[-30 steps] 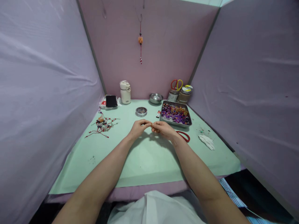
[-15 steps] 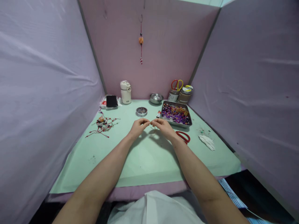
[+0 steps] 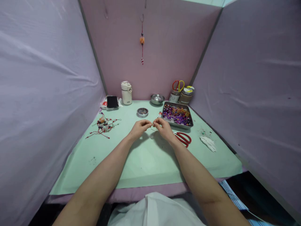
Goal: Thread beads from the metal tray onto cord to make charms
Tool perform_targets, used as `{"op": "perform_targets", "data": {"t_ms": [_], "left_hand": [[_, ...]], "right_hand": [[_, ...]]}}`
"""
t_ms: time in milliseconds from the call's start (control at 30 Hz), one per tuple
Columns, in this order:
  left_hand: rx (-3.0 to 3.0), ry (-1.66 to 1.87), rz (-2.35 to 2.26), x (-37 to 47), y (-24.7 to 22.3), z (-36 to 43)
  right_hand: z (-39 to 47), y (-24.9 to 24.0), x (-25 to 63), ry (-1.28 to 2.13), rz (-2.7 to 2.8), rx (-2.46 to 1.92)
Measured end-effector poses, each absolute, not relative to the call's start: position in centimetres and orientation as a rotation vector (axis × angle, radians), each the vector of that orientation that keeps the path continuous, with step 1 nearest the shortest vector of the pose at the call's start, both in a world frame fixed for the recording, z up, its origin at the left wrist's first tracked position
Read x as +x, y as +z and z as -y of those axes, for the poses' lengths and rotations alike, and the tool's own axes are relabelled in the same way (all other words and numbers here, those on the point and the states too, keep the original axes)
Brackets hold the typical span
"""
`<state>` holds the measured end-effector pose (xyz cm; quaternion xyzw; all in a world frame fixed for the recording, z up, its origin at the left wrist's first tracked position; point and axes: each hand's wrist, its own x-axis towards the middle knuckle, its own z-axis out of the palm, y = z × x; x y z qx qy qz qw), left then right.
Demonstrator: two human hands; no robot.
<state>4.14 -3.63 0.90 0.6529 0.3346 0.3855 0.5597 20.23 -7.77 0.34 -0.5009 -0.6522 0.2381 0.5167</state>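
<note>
Over the middle of the green-covered table (image 3: 150, 166), my left hand (image 3: 141, 128) is closed in a pinch, its fingertips pointing right. My right hand (image 3: 162, 127) faces it, also pinched, with the two sets of fingertips almost touching. A thin pale cord (image 3: 154, 129) hangs just below the fingertips. Whatever lies between the fingers is too small to make out. Red-handled scissors (image 3: 184, 138) lie beside my right wrist, partly covered by it. Beyond my hands stands a small round dish of dark beads (image 3: 142, 112).
A metal tray of beads and cords (image 3: 191, 125) sits back right, near a steel bowl (image 3: 157, 99) and jars (image 3: 186, 95). Beaded strings (image 3: 104, 125) lie left, below a white bottle (image 3: 127, 93). White cloth (image 3: 208, 143) lies right. A beaded pendant (image 3: 142, 40) hangs behind.
My fingertips have shifted slightly to the right, and the orange bit seen between them earlier no longer shows. My right hand has turned a little, uncovering more of the red-handled scissors.
</note>
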Motion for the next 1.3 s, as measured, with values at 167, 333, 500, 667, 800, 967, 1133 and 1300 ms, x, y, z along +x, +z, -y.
{"op": "perform_targets", "data": {"t_ms": [167,333,500,667,800,967,1133,1300], "left_hand": [[1.379,0.943,-0.647,3.9,1.4,3.6],[1.272,0.904,-0.548,3.7,2.4,4.2],[1.193,0.956,-0.607,3.9,2.0,3.9],[1.181,1.024,-0.742,4.2,1.4,3.2],[1.231,1.021,-0.89,4.3,0.8,2.7],[1.224,0.989,-0.937,4.1,0.6,2.8],[1.114,0.93,-0.917,4.2,0.8,3.3],[1.053,0.886,-0.876,4.5,0.5,3.4]], "right_hand": [[7.6,0.1,20.5,0.526,1.518,-1.249],[7.2,-0.3,20.7,0.524,1.479,-1.332],[6.9,-1.0,20.8,0.523,1.517,-1.407],[6.9,-1.2,20.7,0.463,1.567,-1.435],[7.3,-0.8,20.4,0.274,1.568,-1.363],[8.3,-0.2,19.4,0.057,1.696,-1.173],[8.6,-0.3,18.5,-0.044,1.931,-1.056],[8.5,-0.5,18.4,-0.101,1.99,-1.141]]}}
